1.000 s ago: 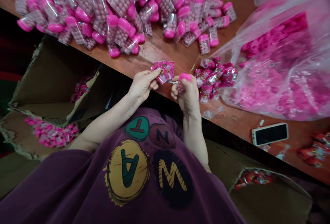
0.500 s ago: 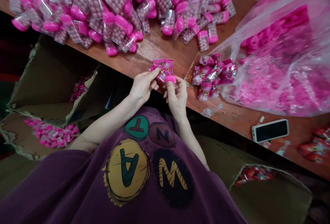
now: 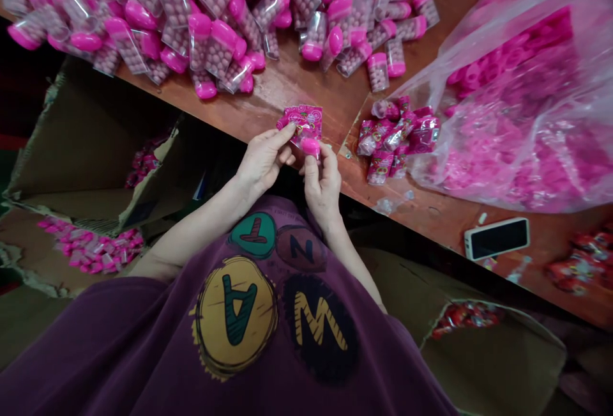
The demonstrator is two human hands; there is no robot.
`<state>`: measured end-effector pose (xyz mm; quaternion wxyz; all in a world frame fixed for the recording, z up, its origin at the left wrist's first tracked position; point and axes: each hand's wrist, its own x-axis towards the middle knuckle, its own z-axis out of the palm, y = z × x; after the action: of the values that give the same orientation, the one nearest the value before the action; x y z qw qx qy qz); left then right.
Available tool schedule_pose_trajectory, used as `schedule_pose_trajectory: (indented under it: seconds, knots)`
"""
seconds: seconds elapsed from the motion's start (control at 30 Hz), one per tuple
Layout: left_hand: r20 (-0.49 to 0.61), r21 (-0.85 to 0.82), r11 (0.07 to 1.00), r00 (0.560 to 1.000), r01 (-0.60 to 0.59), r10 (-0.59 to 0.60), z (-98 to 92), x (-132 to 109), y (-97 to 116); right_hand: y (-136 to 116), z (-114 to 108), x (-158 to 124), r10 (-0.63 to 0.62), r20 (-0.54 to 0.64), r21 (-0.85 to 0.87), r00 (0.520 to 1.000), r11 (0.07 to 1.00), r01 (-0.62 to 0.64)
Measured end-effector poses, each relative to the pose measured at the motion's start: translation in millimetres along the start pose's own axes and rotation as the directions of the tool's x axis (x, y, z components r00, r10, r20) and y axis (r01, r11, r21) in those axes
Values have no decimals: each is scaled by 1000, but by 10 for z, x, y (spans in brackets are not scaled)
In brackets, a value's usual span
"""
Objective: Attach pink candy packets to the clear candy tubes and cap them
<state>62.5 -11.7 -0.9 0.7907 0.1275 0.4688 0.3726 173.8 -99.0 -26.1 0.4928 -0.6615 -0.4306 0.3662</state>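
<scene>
My left hand (image 3: 265, 157) pinches a flat pink printed wrapper sleeve (image 3: 306, 121) by its near edge, just over the table's front edge. In my right hand (image 3: 324, 179) is a small candy bottle with a pink cap (image 3: 310, 146), gripped between thumb and fingers. Its cap end touches or overlaps the near edge of the sleeve; I cannot tell whether it is inside. Fingers hide most of the bottle's body. Right of my hands lies a small cluster of wrapped candy bottles (image 3: 401, 131).
A big pile of unwrapped candy bottles (image 3: 220, 39) covers the table's back left. A clear plastic bag (image 3: 517, 147) of pink parts lies at right, with a phone (image 3: 498, 238) in front. Below the table stand cardboard boxes (image 3: 90, 141), one holding pink pieces. Red packets (image 3: 584, 262) lie far right.
My right hand has moved slightly left, bringing the bottle's cap closer against the sleeve. The left hand keeps its pinch. The whole view has shifted a little.
</scene>
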Motion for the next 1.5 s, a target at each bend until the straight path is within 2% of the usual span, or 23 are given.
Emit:
schedule_pose_trajectory:
  seconds: [0.07,0.17,0.23,0.3,0.43,0.53,0.6,0.83,0.97,1.03,1.1,1.2,1.27,1.37,1.5]
  knots:
    - [-8,15,1000,1000,8,-8,0,-16,21,-13,6,-1,90,28,129,996,987,-92]
    - [-14,-6,1000,1000,-1,1,-24,-15,38,-34,-32,14,235,162,324,958,905,-277]
    - [-48,-14,1000,999,-16,16,-49,-1,50,-42,-70,23,268,214,373,939,866,-333]
    - [-85,-12,1000,996,-21,19,-68,13,60,-40,-94,24,247,177,348,953,890,-296]
    - [-90,-39,999,996,-18,15,-70,7,55,-15,-64,8,87,-10,180,996,980,-84]
    - [-74,-72,997,997,-18,12,-43,-20,33,4,-27,2,-33,-126,-4,992,999,33]
    - [-69,-78,997,998,-5,0,-23,-35,23,16,-20,6,-77,-152,-103,985,993,62]
    - [-58,-55,998,998,17,-20,24,-46,16,55,-10,-33,-201,-67,-191,977,964,185]
    - [-40,-19,1000,999,22,-23,29,-58,16,69,13,-82,-174,-47,-147,984,975,165]
    - [-17,-4,1000,1000,21,-21,23,-69,11,68,25,-84,-121,-42,-69,992,991,118]
    - [23,7,1000,1000,15,-15,14,-79,3,58,40,-73,-16,-8,87,1000,996,17]
    - [95,22,1000,995,2,-4,4,-87,-13,33,62,-52,147,110,356,983,918,-177]
    - [120,23,1000,993,0,-3,6,-90,-24,29,74,-45,184,171,432,968,869,-241]
    - [139,24,999,990,31,-34,22,-99,-36,57,76,-48,128,156,382,979,906,-179]
    - [134,77,992,985,96,-106,45,-108,-39,109,12,-52,-31,142,156,989,988,9]
